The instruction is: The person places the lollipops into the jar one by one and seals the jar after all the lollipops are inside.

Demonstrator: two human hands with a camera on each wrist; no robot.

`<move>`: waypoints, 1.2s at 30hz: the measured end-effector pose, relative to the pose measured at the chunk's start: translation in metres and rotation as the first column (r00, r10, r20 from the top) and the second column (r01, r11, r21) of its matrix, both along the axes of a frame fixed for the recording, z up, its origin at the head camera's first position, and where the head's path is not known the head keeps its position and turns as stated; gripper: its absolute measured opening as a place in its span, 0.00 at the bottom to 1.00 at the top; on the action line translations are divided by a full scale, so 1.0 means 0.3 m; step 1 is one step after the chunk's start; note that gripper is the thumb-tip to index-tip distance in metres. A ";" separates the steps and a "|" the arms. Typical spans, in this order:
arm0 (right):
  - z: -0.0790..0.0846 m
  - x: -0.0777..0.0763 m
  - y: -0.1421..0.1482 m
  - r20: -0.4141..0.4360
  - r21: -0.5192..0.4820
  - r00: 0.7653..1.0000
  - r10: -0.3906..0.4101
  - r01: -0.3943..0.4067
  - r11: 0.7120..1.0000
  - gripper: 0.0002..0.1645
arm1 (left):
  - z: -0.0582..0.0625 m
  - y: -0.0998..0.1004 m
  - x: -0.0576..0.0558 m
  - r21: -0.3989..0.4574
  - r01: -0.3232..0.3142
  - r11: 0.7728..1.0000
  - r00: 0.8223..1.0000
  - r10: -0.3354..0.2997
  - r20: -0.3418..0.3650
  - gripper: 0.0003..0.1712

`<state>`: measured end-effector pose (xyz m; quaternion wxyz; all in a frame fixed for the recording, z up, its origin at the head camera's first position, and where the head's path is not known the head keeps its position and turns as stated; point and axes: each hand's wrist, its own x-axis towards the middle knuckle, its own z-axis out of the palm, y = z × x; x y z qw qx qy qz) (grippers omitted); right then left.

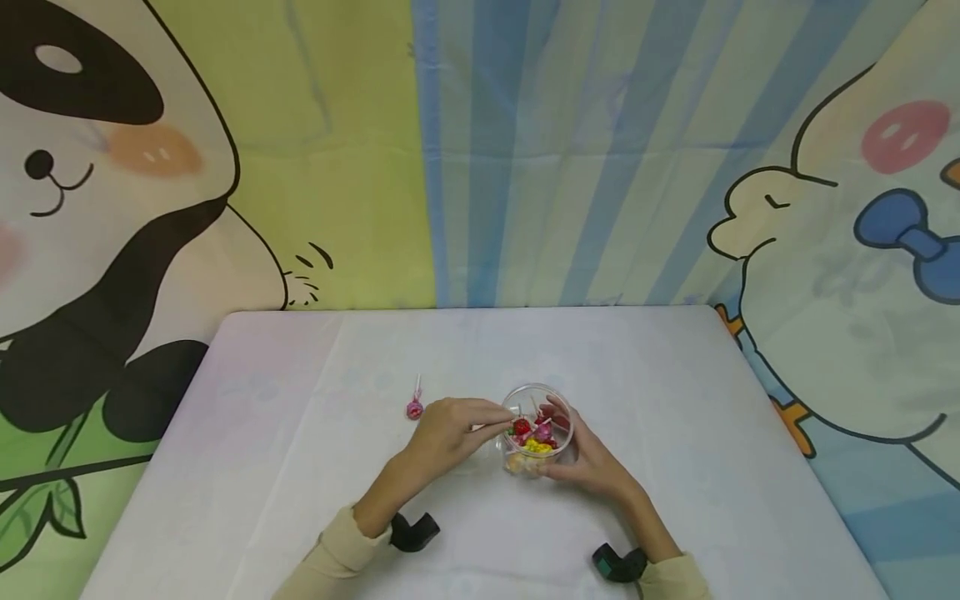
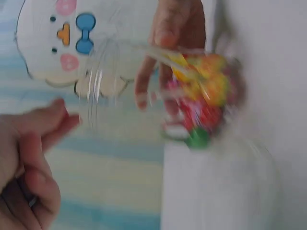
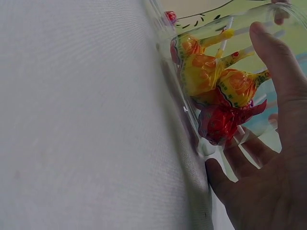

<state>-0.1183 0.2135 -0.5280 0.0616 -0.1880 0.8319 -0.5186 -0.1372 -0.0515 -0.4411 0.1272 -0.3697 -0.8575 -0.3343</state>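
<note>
A clear plastic jar (image 1: 564, 433) stands on the table with several wrapped lollipops (image 3: 201, 72) inside, in yellow, red, pink and green. My right hand (image 1: 596, 462) grips the jar's side, thumb on one side and fingers round the other (image 3: 268, 177). At the opposite side, my left hand (image 1: 453, 429) has its fingertips close to the open rim. In the left wrist view, the left hand's front fingers (image 2: 45, 120) point at the jar's mouth, its lower fingers are loosely bent, and no object shows between them. One pink lollipop (image 1: 415, 408) lies beyond the left hand.
A white cloth covers the table (image 1: 645, 367). Behind it hangs a printed backdrop (image 1: 525, 167) with cartoon animals and stripes. A blurred transparent round shape (image 2: 240, 182) lies beside the jar in the left wrist view. Black wrist cameras (image 1: 414, 532) sit at both cuffs.
</note>
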 end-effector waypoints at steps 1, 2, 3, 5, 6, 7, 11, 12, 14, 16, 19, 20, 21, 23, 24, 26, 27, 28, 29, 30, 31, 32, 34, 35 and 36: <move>0.000 0.000 0.000 0.003 0.000 1.000 -0.003 0.003 1.000 0.61 | -0.017 -0.040 0.005 0.050 0.014 0.999 1.000 -0.013 -0.020 0.09; 0.001 0.000 0.000 0.005 0.001 1.000 -0.004 0.004 1.000 0.60 | -0.036 -0.081 0.011 0.093 0.022 0.995 0.999 -0.019 -0.032 0.10; 0.001 0.000 0.001 0.009 0.002 1.000 -0.004 0.004 1.000 0.61 | -0.056 -0.120 0.019 0.129 0.020 0.991 0.999 -0.016 -0.030 0.10; 0.000 0.002 0.001 0.013 0.009 1.000 -0.006 0.006 1.000 0.61 | -0.097 -0.191 0.043 0.163 -0.016 0.987 1.000 0.019 -0.014 0.11; -0.001 0.003 0.002 0.014 0.010 1.000 -0.007 0.007 1.000 0.61 | -0.116 -0.222 0.057 0.163 -0.045 0.986 0.999 0.046 -0.003 0.11; -0.002 0.004 0.002 0.016 0.009 1.000 -0.006 0.006 1.000 0.61 | -0.133 -0.249 0.072 0.161 -0.070 0.985 0.998 0.067 0.019 0.11; -0.005 0.007 0.001 0.020 0.002 1.000 -0.005 0.005 1.000 0.61 | -0.179 -0.328 0.117 0.123 -0.170 0.978 0.980 0.155 0.121 0.11; -0.007 0.006 0.001 0.019 0.001 1.000 -0.004 0.004 1.000 0.61 | -0.185 -0.342 0.121 0.114 -0.190 0.975 0.975 0.174 0.140 0.11; -0.007 0.006 -0.001 0.017 0.004 1.000 -0.003 0.003 1.000 0.61 | -0.191 -0.364 0.125 0.104 -0.222 0.969 0.964 0.203 0.172 0.10; -0.007 0.006 -0.003 0.013 0.008 1.000 -0.001 0.001 1.000 0.61 | -0.192 -0.380 0.123 0.095 -0.241 0.966 0.957 0.221 0.188 0.09; -0.004 0.004 -0.007 0.011 0.010 1.000 0.000 0.000 1.000 0.61 | -0.191 -0.398 0.110 0.081 -0.252 0.964 0.951 0.231 0.206 0.09; -0.003 0.004 -0.008 0.011 0.011 1.000 0.001 -0.001 1.000 0.61 | -0.190 -0.404 0.103 0.076 -0.254 0.964 0.949 0.233 0.213 0.09; -0.001 0.003 -0.009 0.010 0.012 1.000 0.003 -0.003 1.000 0.61 | -0.190 -0.411 0.093 0.071 -0.251 0.965 0.947 0.230 0.223 0.08; 0.002 0.001 -0.012 0.008 0.014 1.000 0.008 -0.008 1.000 0.61 | -0.191 -0.429 0.062 0.061 -0.237 0.970 0.947 0.217 0.239 0.08; 0.003 0.000 -0.014 0.005 0.015 1.000 0.011 -0.011 1.000 0.61 | -0.192 -0.440 0.039 0.055 -0.225 0.973 0.947 0.206 0.246 0.08; 0.007 -0.003 -0.015 0.003 0.018 1.000 0.012 -0.013 1.000 0.61 | -0.194 -0.464 -0.021 0.040 -0.197 0.980 0.952 0.181 0.247 0.08; 0.008 -0.004 -0.016 0.002 0.017 1.000 0.011 -0.011 1.000 0.61 | -0.199 -0.476 -0.058 0.032 -0.182 0.983 0.955 0.169 0.245 0.08; 0.010 -0.005 -0.015 0.001 0.015 1.000 0.008 -0.008 1.000 0.61 | -0.202 -0.485 -0.098 0.017 -0.170 0.985 0.958 0.161 0.236 0.08; 0.010 -0.006 -0.015 -0.003 0.017 1.000 0.007 -0.007 1.000 0.61 | -0.208 -0.493 -0.140 0.000 -0.156 0.988 0.961 0.152 0.230 0.08; 0.010 -0.007 -0.014 -0.005 0.017 1.000 0.003 -0.003 1.000 0.61 | -0.211 -0.497 -0.180 -0.019 -0.145 0.989 0.963 0.146 0.226 0.08; 0.009 -0.007 -0.012 -0.005 0.020 1.000 -0.001 0.001 1.000 0.61 | -0.218 -0.498 -0.221 -0.041 -0.129 0.991 0.967 0.135 0.215 0.08; 0.008 -0.006 -0.011 -0.005 0.022 1.000 -0.004 0.004 1.000 0.61 | -0.222 -0.496 -0.256 -0.063 -0.115 0.991 0.969 0.126 0.214 0.09; 0.005 -0.005 -0.008 -0.005 0.024 1.000 -0.006 0.006 1.000 0.61 | -0.228 -0.485 -0.313 -0.104 -0.084 0.991 0.973 0.104 0.206 0.09; 0.002 -0.003 -0.006 -0.005 0.026 1.000 -0.005 0.006 1.000 0.61 | -0.230 -0.477 -0.334 -0.118 -0.071 0.990 0.973 0.095 0.210 0.09; 0.000 -0.002 -0.005 -0.003 0.023 1.000 -0.006 0.006 1.000 0.61 | -0.229 -0.468 -0.349 -0.131 -0.059 0.990 0.974 0.086 0.209 0.09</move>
